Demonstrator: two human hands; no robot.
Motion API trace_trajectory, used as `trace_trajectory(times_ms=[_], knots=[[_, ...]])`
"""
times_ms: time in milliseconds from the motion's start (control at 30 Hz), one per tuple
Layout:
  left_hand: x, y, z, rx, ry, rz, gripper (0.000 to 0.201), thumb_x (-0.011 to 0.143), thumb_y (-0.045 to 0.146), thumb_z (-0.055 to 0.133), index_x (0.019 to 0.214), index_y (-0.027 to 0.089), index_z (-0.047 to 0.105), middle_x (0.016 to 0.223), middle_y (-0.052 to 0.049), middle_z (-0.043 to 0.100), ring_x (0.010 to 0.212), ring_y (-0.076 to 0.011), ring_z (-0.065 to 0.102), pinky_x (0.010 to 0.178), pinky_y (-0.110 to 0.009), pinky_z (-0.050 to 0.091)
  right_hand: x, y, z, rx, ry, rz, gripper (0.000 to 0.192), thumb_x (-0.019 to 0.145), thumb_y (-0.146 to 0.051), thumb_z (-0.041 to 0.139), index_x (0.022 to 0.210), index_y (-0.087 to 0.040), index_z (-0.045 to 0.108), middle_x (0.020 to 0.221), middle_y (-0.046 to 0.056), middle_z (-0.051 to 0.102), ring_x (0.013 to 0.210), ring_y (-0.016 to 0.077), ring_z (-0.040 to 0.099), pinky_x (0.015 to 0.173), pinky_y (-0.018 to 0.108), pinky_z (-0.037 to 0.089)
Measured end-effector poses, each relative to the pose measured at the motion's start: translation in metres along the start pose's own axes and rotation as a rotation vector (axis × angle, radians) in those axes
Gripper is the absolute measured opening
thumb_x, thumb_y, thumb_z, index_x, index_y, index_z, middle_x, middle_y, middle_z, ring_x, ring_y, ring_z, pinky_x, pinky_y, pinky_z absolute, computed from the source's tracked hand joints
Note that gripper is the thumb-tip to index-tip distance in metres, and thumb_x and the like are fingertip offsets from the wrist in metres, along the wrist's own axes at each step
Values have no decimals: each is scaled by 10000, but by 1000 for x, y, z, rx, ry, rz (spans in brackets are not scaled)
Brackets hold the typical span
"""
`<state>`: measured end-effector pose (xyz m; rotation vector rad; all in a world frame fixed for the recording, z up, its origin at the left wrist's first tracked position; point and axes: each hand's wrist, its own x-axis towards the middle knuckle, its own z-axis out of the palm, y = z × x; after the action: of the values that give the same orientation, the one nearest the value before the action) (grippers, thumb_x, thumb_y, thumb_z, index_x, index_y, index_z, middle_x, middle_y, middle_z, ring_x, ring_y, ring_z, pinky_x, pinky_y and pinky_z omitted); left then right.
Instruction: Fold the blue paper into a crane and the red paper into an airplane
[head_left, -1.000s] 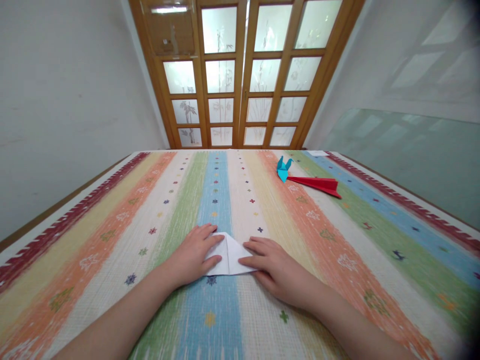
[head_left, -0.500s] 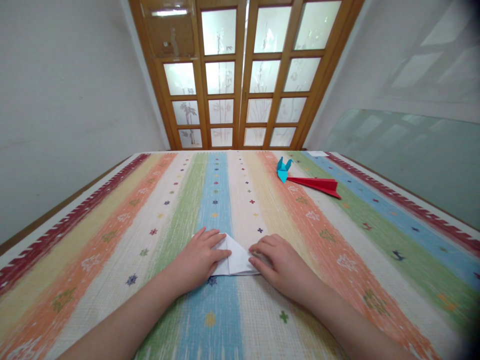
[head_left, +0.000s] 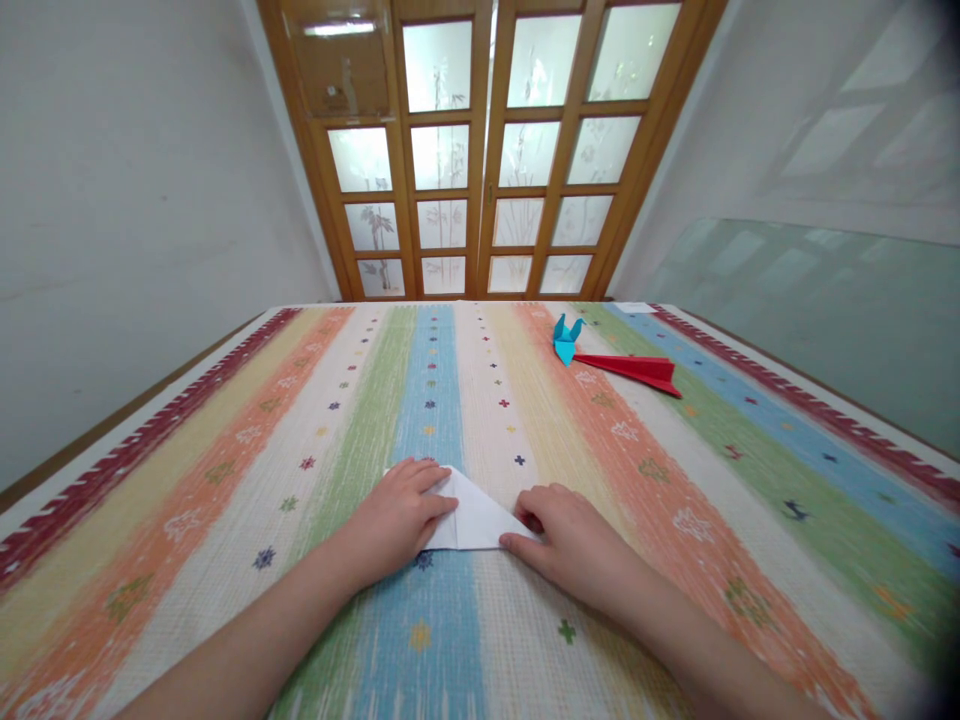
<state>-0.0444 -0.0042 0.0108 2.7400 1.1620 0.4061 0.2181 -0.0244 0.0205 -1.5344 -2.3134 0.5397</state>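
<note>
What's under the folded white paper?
The striped tablecloth shows around the white paper, with a blue stripe beyond its near and far edges. The spot right underneath is covered.

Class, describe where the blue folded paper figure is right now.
In the head view, the blue folded paper figure lies right of centre toward the far edge of the striped cloth, beside the narrow tip of the red folded paper.
</note>
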Motion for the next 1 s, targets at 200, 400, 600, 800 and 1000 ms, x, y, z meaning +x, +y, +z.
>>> trace_trajectory(times_ms=[200, 400, 600, 800, 1000], knots=[[1, 5, -6, 7, 65, 25, 227, 918, 193, 560, 1056, 256, 729, 1223, -89, 639, 1167, -273, 537, 1002, -491, 413, 3, -4, -1, 200, 26, -10, 147, 836, -273, 647, 727, -209, 572, 726, 22, 615, 696, 182, 552, 600, 289, 379], [-2, 18, -17, -1, 171, 74, 253, 971, 219, 456, 1023, 193, 703, 900, -93, 675, 879, -215, 592, 791, -367, 478, -2, -11, -11, 383, 268, -104, 128, 932, -279, 520, 818, -230, 547, 900, 60, 667, 800, 202, 630, 733, 346, 506], [-4, 19, -17, -556, 170, -85, 321, 944, 384, 524, 1145, 166, 647, 996, -101, 697, 842, -196, 636, 761, -324, 506, -10, -8, -8, 243, 389, -507, 121, 850, -134, 579, 841, -254, 560, 1155, 80, 677, 1055, 235, 642, 882, 410, 530], [-8, 17, 2, -1293, 177, -419, 590, 843, 678, 529, 970, 121, 678, 819, -94, 703, 748, -217, 661, 729, -333, 526, -8, -22, -2, 120, 185, -720, 246, 810, -80, 555, 935, -275, 636, 1232, 53, 677, 1232, 256, 565, 1056, 497, 430], [0, 25, 5, -1403, 289, -621, 470, 809, 509, 689, 1103, 143, 671, 1028, -111, 722, 963, -262, 663, 863, -366, 509, -8, -30, -3, 75, 46, -746, 240, 837, -156, 587, 1036, -271, 657, 1267, 33, 651, 1258, 239, 536, 1133, 484, 329]])
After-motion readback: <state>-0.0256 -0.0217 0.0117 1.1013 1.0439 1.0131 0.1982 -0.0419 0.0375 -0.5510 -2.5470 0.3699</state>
